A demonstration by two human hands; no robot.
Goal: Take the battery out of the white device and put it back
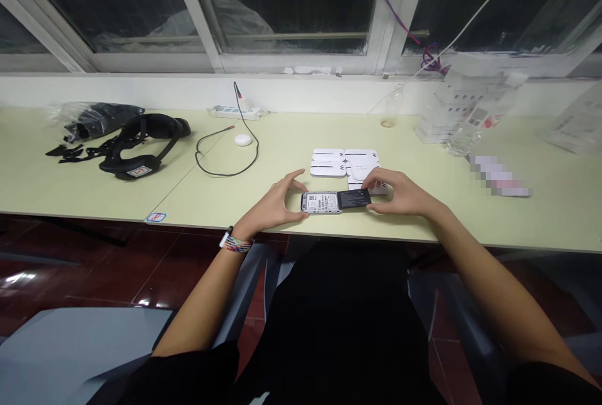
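Note:
Near the table's front edge lies a small opened device (322, 202) with a printed label inside its pale frame. My left hand (277, 203) grips it at its left end between thumb and fingers. A flat black battery (353, 199) meets the device's right end, and my right hand (393, 193) pinches the battery's right end. Just behind, several white cards or covers (328, 162) with dark lines lie together, a rounded white piece (362, 167) on top of them. My right fingers partly hide the nearest ones.
A black headset (141, 148) and a plastic-wrapped bundle (101, 119) lie at left. A black cable (258, 148) loops around a white oval object (243, 140) near a power strip (235, 113). Boxes (454, 107) and a clear bottle (470, 129) stand at right.

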